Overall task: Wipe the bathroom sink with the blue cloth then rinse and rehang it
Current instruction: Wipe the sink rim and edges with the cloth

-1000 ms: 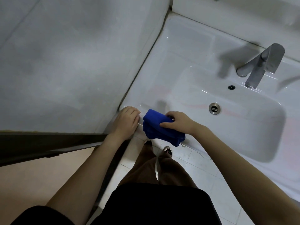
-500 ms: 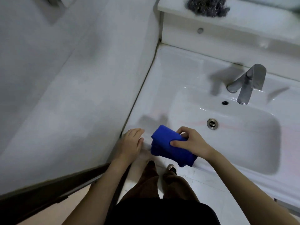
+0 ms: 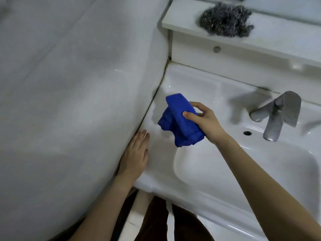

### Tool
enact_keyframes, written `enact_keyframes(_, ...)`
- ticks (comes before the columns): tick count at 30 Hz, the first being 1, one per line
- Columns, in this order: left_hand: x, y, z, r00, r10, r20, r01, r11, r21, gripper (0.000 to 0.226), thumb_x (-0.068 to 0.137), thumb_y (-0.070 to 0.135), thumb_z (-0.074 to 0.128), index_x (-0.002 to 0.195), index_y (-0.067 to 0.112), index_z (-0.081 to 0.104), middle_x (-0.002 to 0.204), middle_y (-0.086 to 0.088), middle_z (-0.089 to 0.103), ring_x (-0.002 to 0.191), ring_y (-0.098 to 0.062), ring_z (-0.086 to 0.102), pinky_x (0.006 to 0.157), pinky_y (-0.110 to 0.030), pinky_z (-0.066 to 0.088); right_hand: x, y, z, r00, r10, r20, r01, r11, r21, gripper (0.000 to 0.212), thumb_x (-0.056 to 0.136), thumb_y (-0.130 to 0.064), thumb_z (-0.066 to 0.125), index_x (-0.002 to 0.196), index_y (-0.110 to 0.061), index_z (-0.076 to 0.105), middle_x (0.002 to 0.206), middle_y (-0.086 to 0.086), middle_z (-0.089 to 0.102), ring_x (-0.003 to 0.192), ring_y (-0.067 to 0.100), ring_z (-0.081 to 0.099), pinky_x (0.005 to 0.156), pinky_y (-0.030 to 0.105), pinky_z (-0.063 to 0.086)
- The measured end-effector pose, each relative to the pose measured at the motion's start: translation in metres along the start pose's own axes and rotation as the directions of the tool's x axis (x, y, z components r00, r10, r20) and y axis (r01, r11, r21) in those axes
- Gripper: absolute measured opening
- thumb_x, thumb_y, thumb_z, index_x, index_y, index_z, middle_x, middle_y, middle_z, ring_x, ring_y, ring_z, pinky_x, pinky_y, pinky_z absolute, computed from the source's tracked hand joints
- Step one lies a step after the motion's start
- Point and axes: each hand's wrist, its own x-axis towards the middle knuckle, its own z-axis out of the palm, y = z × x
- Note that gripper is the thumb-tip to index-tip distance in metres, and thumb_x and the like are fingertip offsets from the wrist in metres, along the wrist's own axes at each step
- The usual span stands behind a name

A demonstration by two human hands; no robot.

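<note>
**Cloth lifted off the front edge**

The bunched blue cloth [image 3: 180, 119] is now held over the left rim of the sink [image 3: 199, 193]; 0.5 s ago it sat at the front edge. The right hand [image 3: 205, 121] keeps its grip clamped on it, thumb across the fold. The left hand [image 3: 135, 153] has slid inward, fingers straight, flat on the rim beside the wall [image 3: 69, 101]. The faucet [image 3: 276, 115] stands further right.

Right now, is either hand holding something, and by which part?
The right hand grips the folded blue cloth across its middle, thumb in front. The left hand holds nothing; it rests flat on the sink rim.
</note>
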Motion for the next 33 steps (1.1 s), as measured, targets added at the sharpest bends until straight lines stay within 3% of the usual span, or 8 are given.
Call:
enact_keyframes(2, 0.001, -0.004, 0.007, 0.999, 0.033, -0.008, -0.032, 0.999, 0.04, 0.052, 0.097, 0.023, 0.032, 0.146, 0.006, 0.042, 0.153, -0.01, 0.041, 0.141, -0.026, 0.04, 0.121, -0.033, 0.024, 0.032, 0.01, 0.001, 0.999, -0.007, -0.038, 0.004, 0.997, -0.075, 0.039, 0.084, -0.03, 0.075, 0.12, -0.028, 0.06, 0.101, 0.007, 0.073, 0.09, 0.023, 0.071, 0.068, 0.029, 0.059)
enact_keyframes(5, 0.0, -0.009, 0.014, 0.997, 0.048, -0.057, -0.046, 0.999, 0.027, 0.051, 0.1, 0.02, 0.033, 0.149, 0.005, 0.036, 0.155, -0.01, 0.039, 0.143, -0.024, 0.036, 0.122, -0.028, 0.018, 0.066, 0.037, 0.004, 0.99, -0.11, -0.093, 0.053, 0.879, -0.474, 0.05, 0.086, -0.031, 0.07, 0.131, -0.026, 0.051, 0.105, -0.004, 0.063, 0.091, 0.02, 0.062, 0.067, 0.021, 0.049)
enact_keyframes(9, 0.002, -0.007, 0.013, 0.996, 0.042, -0.08, -0.04, 0.999, 0.017, 0.051, 0.099, 0.019, 0.034, 0.149, 0.009, 0.038, 0.154, -0.009, 0.041, 0.144, -0.022, 0.036, 0.121, -0.029, 0.021, 0.077, 0.053, -0.001, 0.964, -0.258, -0.069, 0.138, 0.703, -0.698, 0.054, 0.086, -0.038, 0.064, 0.136, -0.026, 0.047, 0.115, 0.001, 0.054, 0.104, 0.021, 0.053, 0.087, 0.035, 0.049)
enact_keyframes(12, 0.001, -0.005, 0.011, 0.997, 0.039, -0.068, -0.038, 0.999, 0.017, 0.051, 0.099, 0.018, 0.036, 0.149, 0.01, 0.038, 0.154, -0.008, 0.041, 0.145, -0.021, 0.033, 0.122, -0.027, 0.019, 0.078, 0.056, 0.004, 0.949, -0.311, -0.058, 0.165, 0.642, -0.749, 0.06, 0.089, -0.041, 0.058, 0.143, -0.027, 0.037, 0.122, 0.006, 0.054, 0.108, 0.024, 0.052, 0.08, 0.034, 0.048)
enact_keyframes(17, 0.001, -0.004, 0.011, 0.994, 0.025, -0.109, -0.027, 0.999, -0.02, 0.05, 0.098, 0.018, 0.038, 0.147, 0.009, 0.042, 0.153, -0.004, 0.041, 0.145, -0.018, 0.033, 0.12, -0.028, 0.023, 0.097, 0.066, 0.045, 0.919, -0.364, -0.15, 0.019, 0.423, -0.906, 0.066, 0.094, -0.056, 0.043, 0.148, -0.021, 0.027, 0.121, 0.011, 0.053, 0.101, 0.028, 0.051, 0.071, 0.035, 0.047)
enact_keyframes(23, 0.003, -0.006, 0.014, 0.988, 0.064, -0.139, -0.067, 0.998, -0.016, 0.048, 0.095, 0.012, 0.044, 0.142, 0.005, 0.048, 0.148, -0.008, 0.049, 0.144, -0.022, 0.037, 0.115, -0.039, 0.035, 0.085, 0.087, 0.024, 0.821, -0.519, 0.239, 0.369, 0.161, -0.915, 0.054, 0.086, -0.041, 0.066, 0.132, -0.017, 0.053, 0.1, 0.015, 0.057, 0.078, 0.032, 0.055, 0.059, 0.035, 0.048)
enact_keyframes(29, 0.004, -0.006, 0.014, 0.985, 0.058, -0.165, -0.067, 0.996, -0.051, 0.045, 0.095, 0.012, 0.044, 0.138, 0.001, 0.053, 0.145, -0.01, 0.052, 0.142, -0.023, 0.04, 0.116, -0.037, 0.033, 0.122, 0.064, -0.014, 0.843, -0.537, 0.023, 0.143, 0.182, -0.973, 0.052, 0.09, -0.033, 0.063, 0.136, -0.015, 0.048, 0.111, 0.022, 0.052, 0.092, 0.039, 0.054, 0.06, 0.036, 0.043)
enact_keyframes(33, 0.004, -0.004, 0.01, 0.985, 0.052, -0.163, -0.063, 0.996, -0.062, 0.046, 0.094, 0.006, 0.047, 0.139, 0.0, 0.051, 0.146, -0.011, 0.05, 0.142, -0.022, 0.039, 0.119, -0.033, 0.03, 0.12, 0.065, 0.039, 0.857, -0.492, 0.151, 0.263, 0.167, -0.95, 0.047, 0.093, -0.039, 0.057, 0.133, -0.017, 0.049, 0.114, 0.016, 0.054, 0.09, 0.032, 0.053, 0.065, 0.036, 0.045)
